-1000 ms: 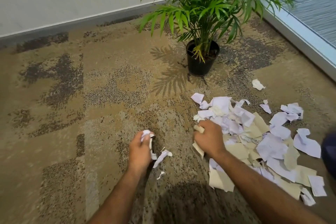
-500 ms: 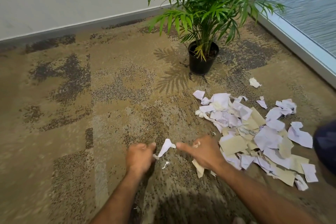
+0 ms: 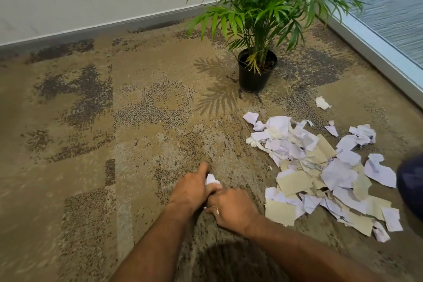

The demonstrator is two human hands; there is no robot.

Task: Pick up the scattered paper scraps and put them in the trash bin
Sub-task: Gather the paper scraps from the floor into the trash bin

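Head view: the left hand (image 3: 192, 188) and right hand (image 3: 231, 209) meet over the carpet (image 3: 148, 121), both clenched round a few white scraps (image 3: 211, 178). The main paper pile (image 3: 320, 167) sprawls rightward, nearer the right hand. No bin shows.

Scrap pile (image 3: 320, 174): I see white and tan torn paper pieces, overlapping in a loose heap on the carpet, to the right of my hands.
Stray scrap (image 3: 322, 103): one white crumpled piece, lying apart beyond the heap, near the window side.
Small outliers (image 3: 332, 130): a couple of white bits just beyond the heap's far edge.
Held scrap (image 3: 211, 179): white, crumpled, wedged between my two hands; mostly hidden.
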